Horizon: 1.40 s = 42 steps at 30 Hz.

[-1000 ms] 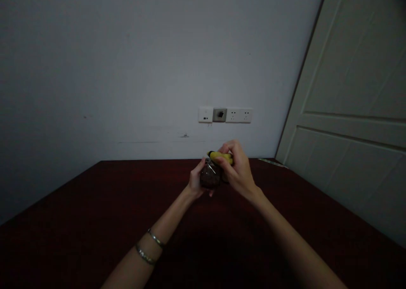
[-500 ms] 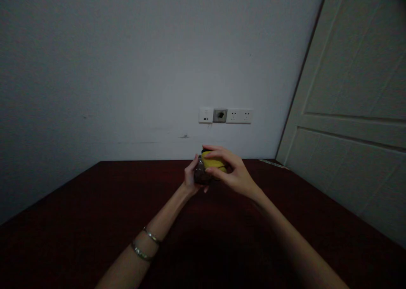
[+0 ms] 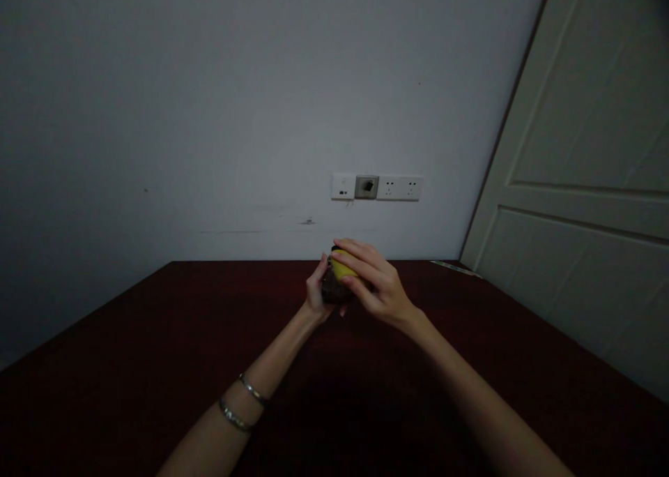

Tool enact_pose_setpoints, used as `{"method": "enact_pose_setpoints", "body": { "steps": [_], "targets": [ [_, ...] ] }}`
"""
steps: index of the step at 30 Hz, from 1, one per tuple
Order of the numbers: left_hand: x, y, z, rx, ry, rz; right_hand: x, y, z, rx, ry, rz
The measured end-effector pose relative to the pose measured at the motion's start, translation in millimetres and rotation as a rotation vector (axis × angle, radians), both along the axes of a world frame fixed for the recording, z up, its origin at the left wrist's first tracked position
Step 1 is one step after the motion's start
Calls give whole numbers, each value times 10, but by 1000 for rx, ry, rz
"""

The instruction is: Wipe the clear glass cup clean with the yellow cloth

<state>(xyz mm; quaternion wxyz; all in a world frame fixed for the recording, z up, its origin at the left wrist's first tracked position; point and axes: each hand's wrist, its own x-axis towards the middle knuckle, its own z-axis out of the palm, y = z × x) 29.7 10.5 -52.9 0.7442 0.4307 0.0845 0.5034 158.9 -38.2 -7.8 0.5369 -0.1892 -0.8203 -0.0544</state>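
Observation:
Just above the dark red table, my left hand [image 3: 316, 294] is wrapped round a dark, glossy, rounded object [image 3: 334, 290] from its left side and underneath. What kind of object it is cannot be made out in the dim light. My right hand [image 3: 377, 285] grips a yellow cloth or sponge [image 3: 343, 263] against the object's upper right side. Its fingers curl over the top, and the thumb lies below. A black part [image 3: 335, 247] shows at the upper edge of the yellow piece. The right hand hides the far side of both things.
The dark red table [image 3: 235, 309] runs back to a pale wall [image 3: 235, 114]. On the wall is a row of sockets [image 3: 400, 188]. A flat, narrow strip [image 3: 456, 268] lies at the table's back right corner. A panelled door [image 3: 585, 149] stands on the right.
My right hand has closed further over the yellow piece, so less of it shows. My left hand keeps its hold on the dark object. The view has shifted slightly.

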Motion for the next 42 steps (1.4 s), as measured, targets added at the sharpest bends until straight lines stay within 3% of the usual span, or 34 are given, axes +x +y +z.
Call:
{"method": "enact_pose_setpoints", "body": {
  "steps": [2,8,10,15,17,25,27,33,42],
  "targets": [
    [-16,-2,-16,12,15,-32,-22,26,-26,-31,88,7],
    [-26,-22,-28,-40,21,-28,-140,74,-57,-318,416,-42],
    [-10,-32,-26,-46,15,-23,-135,49,-40,-278,375,-45],
    [-2,-46,-9,-57,35,-21,-98,-43,-20,-5,148,-8],
    [-18,-39,-6,-55,56,-30,-112,-57,-26,13,132,7],
    [-50,-40,7,6,75,-24,-203,-23,19,-428,466,11],
    [-48,-48,10,-8,77,-5,-220,-50,24,-395,453,-15],
    [-55,-34,6,-60,41,69,-167,-112,8,-74,170,-10],
    [-23,-51,41,17,-5,-102,9,-17,82,-221,234,-11]
  ]
}}
